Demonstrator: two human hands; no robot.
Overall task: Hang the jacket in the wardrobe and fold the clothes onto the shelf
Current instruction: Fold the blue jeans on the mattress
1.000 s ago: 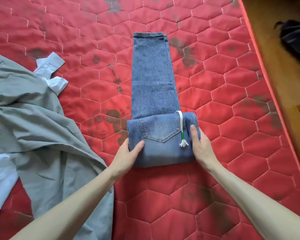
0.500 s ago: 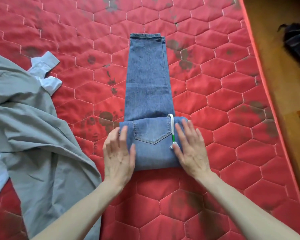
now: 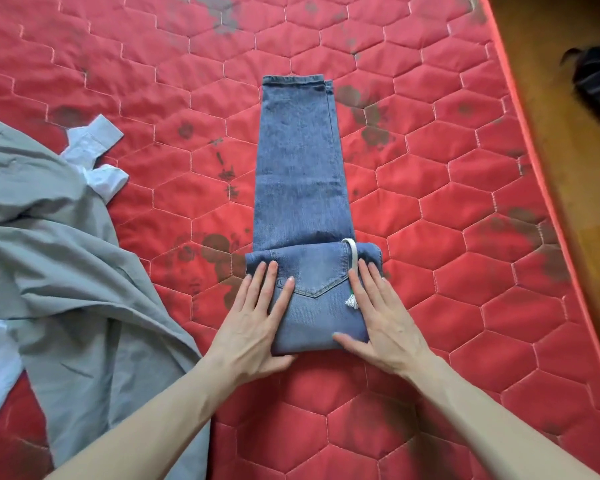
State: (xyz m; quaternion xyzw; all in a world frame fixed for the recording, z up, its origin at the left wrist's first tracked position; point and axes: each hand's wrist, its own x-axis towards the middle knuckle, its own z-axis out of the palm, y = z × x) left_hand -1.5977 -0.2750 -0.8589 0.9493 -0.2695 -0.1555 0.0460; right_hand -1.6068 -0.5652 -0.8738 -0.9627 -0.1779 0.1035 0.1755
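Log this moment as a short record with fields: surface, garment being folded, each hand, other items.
surface: red quilted mattress
garment: blue jeans, legs stacked lengthwise, near end folded over with back pocket up
left hand: flat on the fold's left side, fingers straight
right hand: flat on the fold's right side, beside a white drawstring
other items: grey jacket lying over a white shirt, left of the jeans

Jeans [image 3: 300,188] right of jacket [image 3: 66,258]
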